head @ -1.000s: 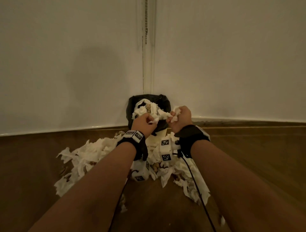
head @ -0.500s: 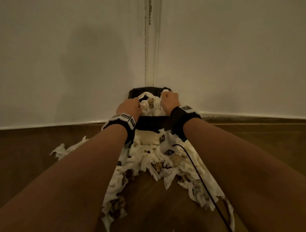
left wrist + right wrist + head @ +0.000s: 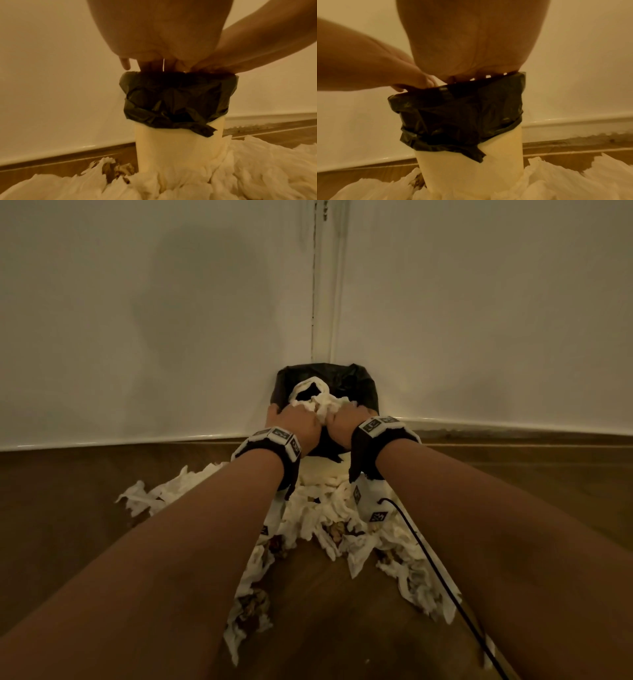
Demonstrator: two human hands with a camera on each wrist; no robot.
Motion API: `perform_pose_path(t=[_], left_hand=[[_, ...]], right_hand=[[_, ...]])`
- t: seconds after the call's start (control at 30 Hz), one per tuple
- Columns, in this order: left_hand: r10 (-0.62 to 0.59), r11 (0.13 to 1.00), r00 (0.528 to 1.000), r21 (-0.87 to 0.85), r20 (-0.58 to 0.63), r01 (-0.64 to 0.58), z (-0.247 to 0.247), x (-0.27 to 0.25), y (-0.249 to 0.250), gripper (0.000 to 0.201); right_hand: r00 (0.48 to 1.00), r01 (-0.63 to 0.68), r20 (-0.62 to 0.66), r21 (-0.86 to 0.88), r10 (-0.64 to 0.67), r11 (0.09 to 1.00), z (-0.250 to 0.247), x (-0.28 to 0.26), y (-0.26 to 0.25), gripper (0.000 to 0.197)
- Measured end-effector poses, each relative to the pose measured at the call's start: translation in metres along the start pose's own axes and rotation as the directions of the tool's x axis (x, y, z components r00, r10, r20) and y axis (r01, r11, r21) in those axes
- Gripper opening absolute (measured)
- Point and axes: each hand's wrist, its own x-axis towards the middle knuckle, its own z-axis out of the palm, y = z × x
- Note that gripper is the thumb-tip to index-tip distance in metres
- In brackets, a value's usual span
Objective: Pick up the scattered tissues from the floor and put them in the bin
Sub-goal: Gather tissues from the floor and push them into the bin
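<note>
Loose tissues (image 3: 318, 515) cover the floor (image 3: 85, 525) under both forearms, piled round the base of the bin (image 3: 178, 151). Further out, left hand (image 3: 296, 424) and right hand (image 3: 346, 422) sit side by side, equally near, over the bin mouth. Fingers reach down into the bin liner (image 3: 458, 115), pressing the tissue wad (image 3: 317, 402); can't tell whether they grip it.

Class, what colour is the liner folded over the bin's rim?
Black liner over a cream bin; clearest in the right wrist view.

both hands (image 3: 322, 424) on tissues (image 3: 322, 405) in bin (image 3: 363, 386)
</note>
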Motion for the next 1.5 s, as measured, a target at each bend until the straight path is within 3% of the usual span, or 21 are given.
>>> perform_pose_path(t=[0.13,0.23,0.33,0.43,0.5,0.63,0.73,0.8,0.87,1.07,1.23,1.3,1.37,1.43,1.5], left_hand=[[-0.006,0.989,0.934,-0.138,-0.357,-0.046,-0.002,-0.023,-0.008,0.031],[-0.097,0.955,0.903,-0.294,-0.418,-0.033,0.0,-0.04,-0.011,0.026],[-0.174,0.929,0.883,-0.369,-0.437,0.0,0.012,-0.059,-0.012,0.019],[-0.205,0.922,0.901,-0.385,-0.384,0.046,0.032,-0.077,-0.006,0.012],[-0.19,0.932,0.933,-0.355,-0.307,0.073,0.047,-0.086,0.0,0.012],[-0.05,0.977,0.997,-0.208,-0.06,0.036,0.076,-0.092,0.014,0.021],[0.031,0.993,0.996,-0.117,0.086,-0.021,0.095,-0.092,0.021,0.026],[0.056,0.996,0.983,-0.085,0.176,-0.041,0.103,-0.089,0.022,0.024],[0.072,0.997,0.962,-0.058,0.263,-0.059,0.107,-0.086,0.021,0.025],[0.061,0.997,0.917,0.015,0.394,-0.073,0.108,-0.079,0.021,0.037],[0.098,0.995,0.939,-0.001,0.329,-0.103,0.094,-0.077,0.025,0.04],[0.099,0.99,0.961,-0.122,0.258,-0.069,0.091,-0.074,0.025,0.036],[0.058,0.961,0.976,-0.276,0.211,0.003,0.089,-0.072,0.022,0.03],[-0.043,0.905,0.988,-0.413,0.145,0.1,0.09,-0.073,0.019,0.023],[-0.179,0.801,0.977,-0.559,0.12,0.215,0.092,-0.075,0.017,0.02]], right_hand=[[0.923,0.143,-0.364,0.011,-0.129,0.99,-0.006,-0.015,0.013,0.046],[0.827,0.191,-0.551,0.088,-0.111,0.978,-0.006,-0.026,0.021,0.036],[0.756,0.133,-0.651,0.25,0.065,0.959,0.002,-0.036,0.033,0.024],[0.745,0.03,-0.624,0.385,0.236,0.923,0.023,-0.05,0.044,0.017],[0.772,-0.036,-0.576,0.382,0.268,0.923,0.043,-0.058,0.048,0.016],[0.926,-0.079,-0.348,0.193,0.144,0.978,0.085,-0.075,0.047,0.028],[0.995,-0.048,-0.084,-0.01,0.047,0.999,0.111,-0.087,0.044,0.033],[0.999,-0.015,0.044,-0.066,0.018,0.998,0.125,-0.091,0.043,0.036],[0.996,0.008,0.093,-0.102,0.002,0.995,0.135,-0.093,0.043,0.042],[0.985,-0.107,0.107,-0.219,0.133,0.97,0.143,-0.091,0.059,0.059],[0.992,-0.079,0.087,-0.141,0.092,0.987,0.137,-0.092,0.067,0.046],[0.999,-0.034,0.007,-0.054,0.034,0.998,0.138,-0.09,0.071,0.041],[0.994,-0.024,-0.103,0.139,0.039,0.99,0.137,-0.086,0.075,0.037],[0.962,-0.093,-0.195,0.43,0.192,0.898,0.135,-0.081,0.076,0.03],[0.89,-0.175,-0.154,0.752,0.429,0.635,0.132,-0.077,0.076,0.024]])
